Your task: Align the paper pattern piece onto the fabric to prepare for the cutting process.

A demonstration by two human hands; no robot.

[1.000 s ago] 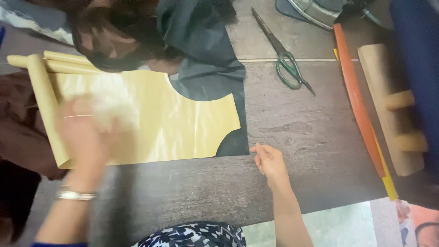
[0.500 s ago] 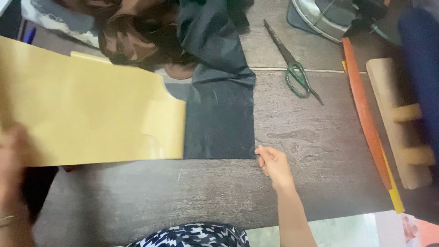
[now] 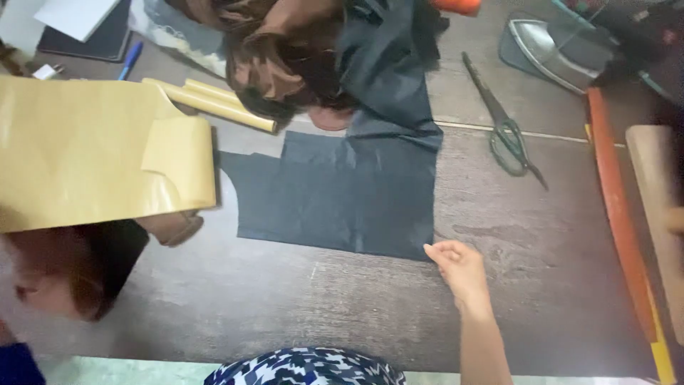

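A cut piece of dark blue-grey fabric [image 3: 342, 192] lies flat on the dark wooden table [image 3: 285, 306]. My right hand [image 3: 462, 269] is at its near right corner, fingers curled, with the tips pressing on that corner. A large yellow paper pattern [image 3: 85, 157] hangs lifted at the left, off the fabric. My left hand [image 3: 46, 289] is a blur under the paper's lower edge and holds the paper up.
Green-handled scissors [image 3: 507, 132] lie right of the fabric. A heap of brown and dark cloth [image 3: 299, 57] is at the back, with rolled yellow paper [image 3: 214, 103] beside it. An iron [image 3: 552, 46] sits at the back right, and an orange ruler [image 3: 616, 214] runs along the right side.
The yellow paper pattern has been lifted off the dark fabric and carried left, which uncovers the whole cut piece. My right hand has stayed on the fabric's corner.
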